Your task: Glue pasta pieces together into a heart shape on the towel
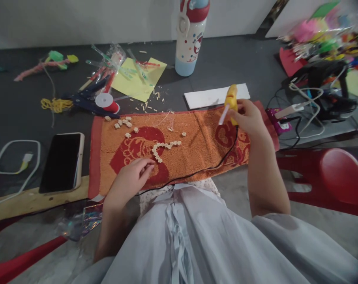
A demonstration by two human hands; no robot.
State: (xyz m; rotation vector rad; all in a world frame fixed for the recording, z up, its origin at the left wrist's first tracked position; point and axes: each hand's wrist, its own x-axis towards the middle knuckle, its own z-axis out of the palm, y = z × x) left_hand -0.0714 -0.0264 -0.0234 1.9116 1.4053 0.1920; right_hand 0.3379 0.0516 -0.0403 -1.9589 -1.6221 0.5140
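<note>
My right hand (248,118) grips a yellow glue gun (232,98) above the right part of an orange towel (196,154). A clear glue stick (224,114) sticks out of the glue gun, and its black cord (214,165) runs down across the towel. My left hand (134,173) rests on the towel with curled fingers and the thumb close to the fingertips. Anything between them is too small or hidden to make out. Just beyond those fingertips lies a wavy chain of small beige pieces (164,146). Several loose beige clusters (124,123) sit along the towel's far left edge.
A phone (62,161) and a white cable (17,141) are at left. Behind the towel are a thread spool (107,103), yellow paper (131,85), a water bottle (190,43) and a white strip (205,96). Craft materials (329,43) fill the right; a red chair (341,177) stands nearby.
</note>
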